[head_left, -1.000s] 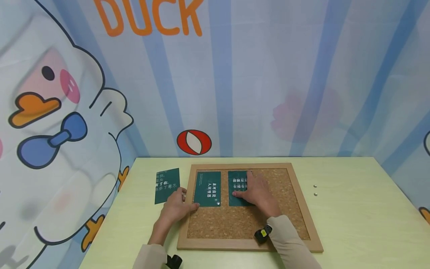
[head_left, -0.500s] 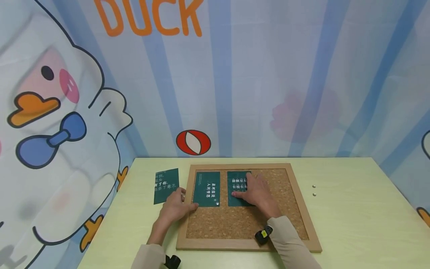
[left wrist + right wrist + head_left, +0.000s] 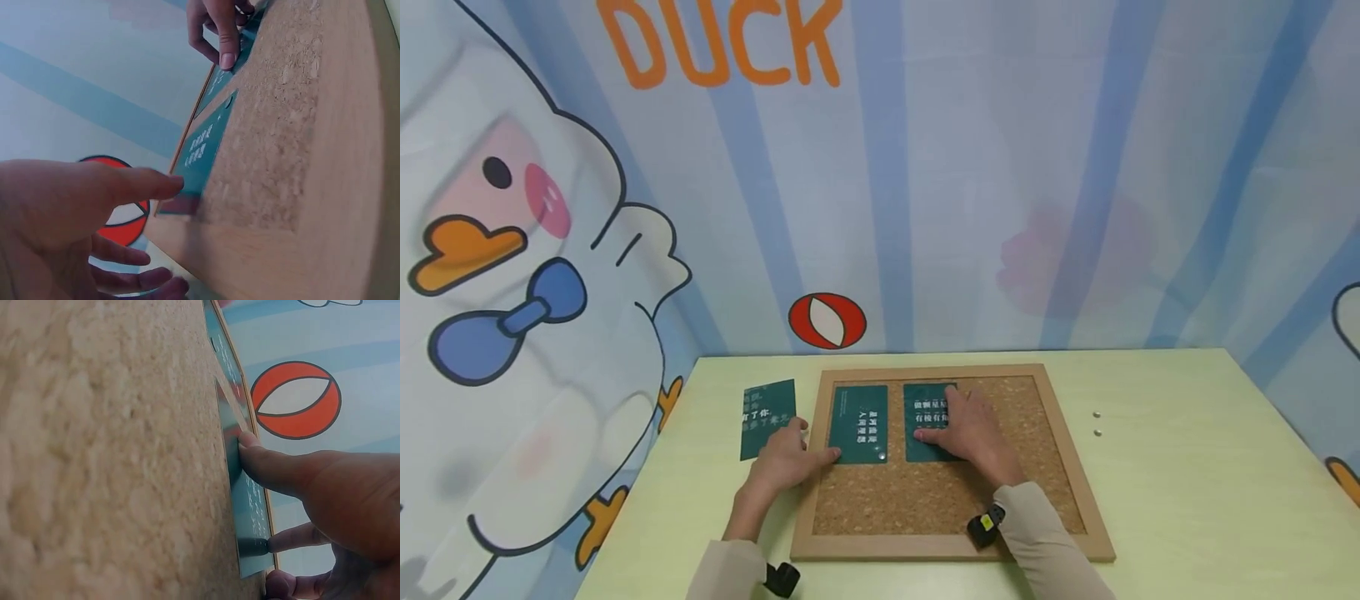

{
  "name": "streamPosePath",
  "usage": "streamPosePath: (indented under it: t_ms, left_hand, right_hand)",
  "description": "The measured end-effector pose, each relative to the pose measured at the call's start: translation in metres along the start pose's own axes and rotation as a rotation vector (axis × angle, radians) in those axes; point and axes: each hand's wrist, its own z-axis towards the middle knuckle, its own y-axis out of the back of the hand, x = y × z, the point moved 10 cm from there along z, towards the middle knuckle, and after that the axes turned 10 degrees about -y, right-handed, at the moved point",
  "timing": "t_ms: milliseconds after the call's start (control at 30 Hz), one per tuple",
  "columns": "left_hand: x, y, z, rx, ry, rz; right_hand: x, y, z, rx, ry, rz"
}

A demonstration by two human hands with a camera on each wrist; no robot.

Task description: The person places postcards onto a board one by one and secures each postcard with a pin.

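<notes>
My right hand point(image 3: 973, 429) lies over a green card with white writing point(image 3: 925, 423) on the cork board point(image 3: 910, 500). Its thumb and fingertips touch the card's face, seen close in the right wrist view, and the hand covers the card's right part. Left of it lies a second green card point(image 3: 858, 417), with a small silver pushpin point(image 3: 882, 456) at its lower right corner. My left hand point(image 3: 786, 460) is at the board's left edge, its thumb reaching to that card's lower left corner. Its other fingers stretch beside the frame, near a third green card point(image 3: 766, 417).
The cork board has a light wooden frame point(image 3: 955, 547) and lies on a pale yellow table point(image 3: 1187, 483). Two small silver pushpins point(image 3: 1097, 423) lie on the table right of the board. Behind the table hangs a curtain point(image 3: 955, 167) printed with a duck.
The head view has shifted slightly. Both hands and the cards stay nearly where they were.
</notes>
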Motion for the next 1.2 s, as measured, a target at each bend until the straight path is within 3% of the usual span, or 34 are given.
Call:
streamPosePath:
  t_ms: [133,233,400,600,933,1200]
  left_hand:
    - [-0.018,0.012,0.004,-0.055,-0.018,0.136]
    - [-0.040,0.014,0.012,-0.065,-0.094,0.176]
    - [-0.070,0.005,0.031,-0.028,-0.262,0.193]
    - [-0.090,-0.011,0.055,0.001,-0.418,0.268]
    - [-0.115,-0.048,0.082,0.110,-0.470,0.305]
    - [-0.126,-0.063,0.101,0.156,-0.479,0.284]
  right_hand:
    - [-0.001,0.000,0.000,-0.008,0.005,0.012]
    - [-0.002,0.000,0.000,-0.014,0.008,0.021]
    - [-0.003,0.001,0.000,-0.015,0.007,0.017]
    - [-0.004,0.000,0.001,-0.008,0.006,0.020]
    - [-0.005,0.002,0.002,-0.011,0.007,0.004]
    - [-0.006,0.002,0.000,-0.021,0.013,0.002]
